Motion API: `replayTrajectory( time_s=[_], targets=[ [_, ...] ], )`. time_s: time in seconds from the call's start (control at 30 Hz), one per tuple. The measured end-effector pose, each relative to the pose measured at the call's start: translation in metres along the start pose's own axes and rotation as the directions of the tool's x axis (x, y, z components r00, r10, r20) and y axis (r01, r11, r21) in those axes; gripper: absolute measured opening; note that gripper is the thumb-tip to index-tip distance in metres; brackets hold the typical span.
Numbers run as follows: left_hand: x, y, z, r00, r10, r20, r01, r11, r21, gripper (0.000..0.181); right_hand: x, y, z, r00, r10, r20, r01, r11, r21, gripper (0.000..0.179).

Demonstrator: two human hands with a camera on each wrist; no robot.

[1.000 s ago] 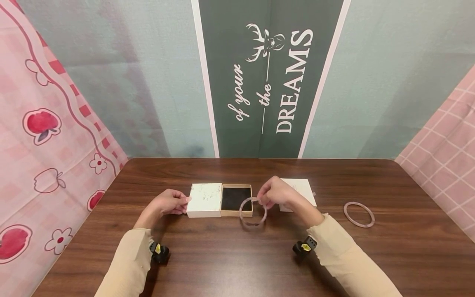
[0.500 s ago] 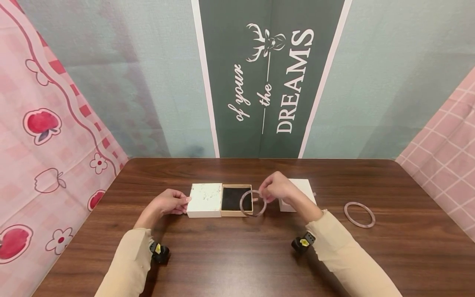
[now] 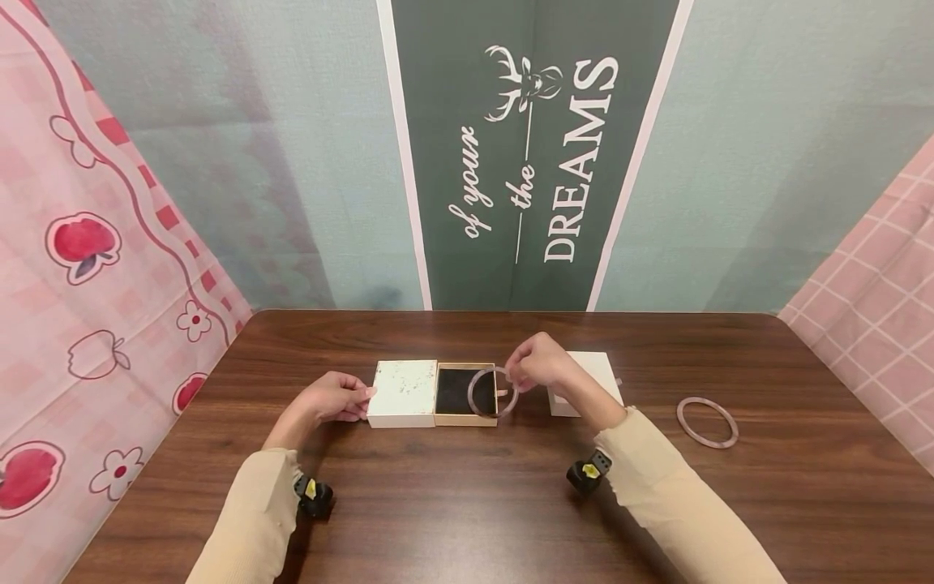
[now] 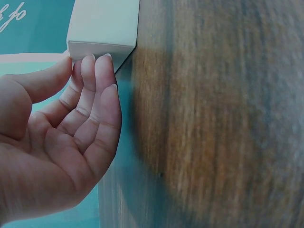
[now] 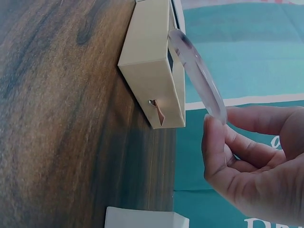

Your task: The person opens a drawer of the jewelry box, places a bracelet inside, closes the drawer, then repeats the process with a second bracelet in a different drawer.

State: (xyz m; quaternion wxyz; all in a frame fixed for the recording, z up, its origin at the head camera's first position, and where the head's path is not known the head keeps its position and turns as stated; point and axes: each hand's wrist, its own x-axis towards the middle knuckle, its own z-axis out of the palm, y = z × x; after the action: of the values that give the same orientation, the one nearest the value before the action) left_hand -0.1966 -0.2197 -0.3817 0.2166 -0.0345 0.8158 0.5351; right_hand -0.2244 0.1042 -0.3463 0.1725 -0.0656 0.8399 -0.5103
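A white box with a speckled sleeve [image 3: 403, 389] lies on the table, its black-lined drawer [image 3: 454, 392] pulled out on the right. My left hand [image 3: 339, 397] rests its fingertips against the sleeve's left end, with the thumb by the top edge. Thumb and fingers of my right hand [image 3: 541, 365] pinch a pale, translucent bangle [image 5: 202, 78] with darker streaks. In the head view the tilted bangle overlaps the drawer's right side. The right wrist view has its far edge right at the drawer's rim. A small ribbon tab [image 5: 158, 112] sticks out of the drawer's end.
To the right, partly behind my right forearm, is a second white box [image 3: 594, 375]. Another pale bangle [image 3: 706, 422] lies flat on the brown wooden table [image 3: 467, 503] farther right. Fabric hangings [image 3: 511, 162] stand behind and at both sides.
My right hand has lifted the bangle slightly away from me, from over the drawer's front corner to over its right part. The left hand and sleeve have stayed in place.
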Motion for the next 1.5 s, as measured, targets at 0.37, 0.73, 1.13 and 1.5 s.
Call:
replayTrajectory(
  time_s=[0.37, 0.73, 1.13, 1.5],
  targets=[
    [0.001, -0.001, -0.001, 1.000, -0.003, 0.009, 0.003, 1.000, -0.006, 0.019, 0.007, -0.003, 0.004, 0.998, 0.036, -0.044, -0.036, 0.999, -0.004, 0.010],
    [0.002, -0.001, -0.001, 1.000, -0.001, 0.012, 0.001, 1.000, -0.016, 0.017, 0.009, -0.004, 0.008, 0.998, 0.025, -0.055, -0.022, 0.999, 0.044, 0.011],
    [0.000, 0.000, -0.001, 1.000, -0.009, 0.010, 0.009, 1.000, -0.013, 0.019, 0.009, -0.001, 0.011, 1.000, 0.009, -0.015, -0.008, 0.997, 0.073, 0.019],
    [0.000, 0.000, 0.000, 1.000, 0.002, 0.018, -0.002, 1.000, -0.017, 0.019, 0.008, 0.002, 0.016, 1.000, 0.019, 0.011, -0.019, 0.997, 0.079, 0.020]
  ],
)
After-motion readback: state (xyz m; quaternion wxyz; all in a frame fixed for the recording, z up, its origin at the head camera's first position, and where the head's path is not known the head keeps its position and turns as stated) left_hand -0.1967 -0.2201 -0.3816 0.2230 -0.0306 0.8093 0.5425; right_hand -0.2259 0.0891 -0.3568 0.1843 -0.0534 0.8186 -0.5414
